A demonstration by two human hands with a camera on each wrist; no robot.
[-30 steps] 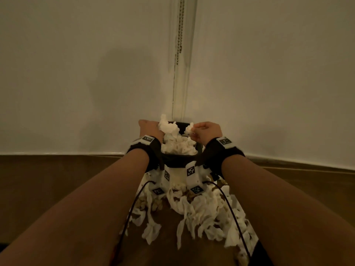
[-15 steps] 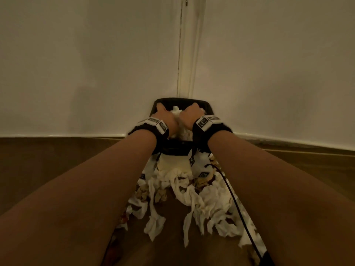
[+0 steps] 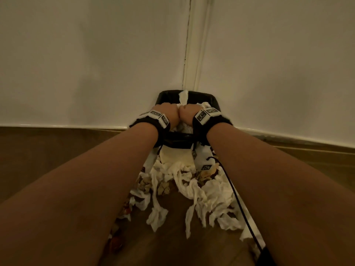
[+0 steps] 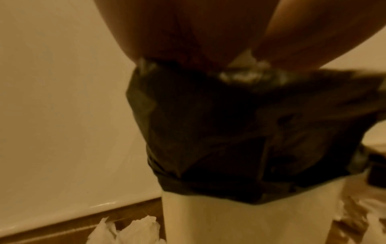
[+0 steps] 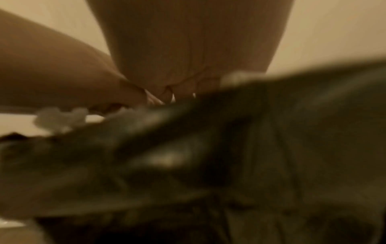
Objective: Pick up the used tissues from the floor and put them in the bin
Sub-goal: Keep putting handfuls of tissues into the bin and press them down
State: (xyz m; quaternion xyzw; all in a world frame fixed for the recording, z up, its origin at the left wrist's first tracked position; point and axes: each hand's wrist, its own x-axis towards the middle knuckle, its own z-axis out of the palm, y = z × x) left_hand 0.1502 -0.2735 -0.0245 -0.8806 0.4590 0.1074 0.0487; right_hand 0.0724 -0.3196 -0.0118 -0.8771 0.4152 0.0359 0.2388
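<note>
A white bin with a black liner stands in the corner of the room. Both fists sit side by side in its mouth, touching each other. My left hand and my right hand curl down onto the white tissues heaped in the bin. In the left wrist view a tissue shows between thumb and fingers at the liner's edge. The right wrist view is blurred; the curled fingers meet the liner. Several crumpled tissues lie on the floor before the bin.
Two white walls meet just behind the bin. The brown wooden floor runs left and right of the tissue pile. A black cable trails from my right wrist over the pile. Brownish scraps lie among the tissues.
Both hands have dropped from above the bin, where they held tissue clumps, down into its mouth and come together. The heap in the bin is lower.
</note>
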